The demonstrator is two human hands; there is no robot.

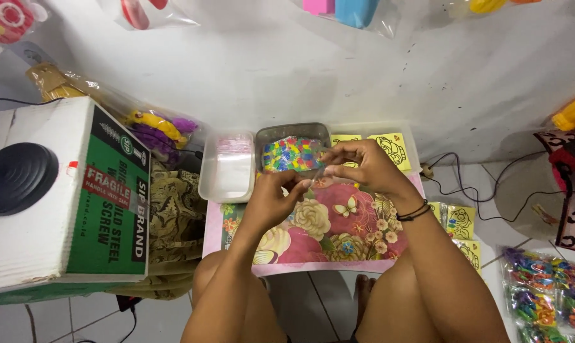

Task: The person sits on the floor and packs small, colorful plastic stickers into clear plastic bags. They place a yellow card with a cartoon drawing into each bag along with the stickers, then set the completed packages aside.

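Observation:
My left hand [271,202] and my right hand [362,166] meet over a small flowered table [313,251], both pinching a small clear plastic bag [314,173] held between the fingertips. Just beyond the hands stands a grey tray [292,132] full of small multicoloured pieces. To its left lies a white tray [229,166] holding a stack of clear bags. A black band circles my right wrist.
A cardboard box [59,190] with a black round object on top stands at the left. Yellow picture cards [389,147] lie behind the table and at the right. Packed bags of coloured pieces [544,292] sit at the lower right. A black cable [471,184] runs along the floor.

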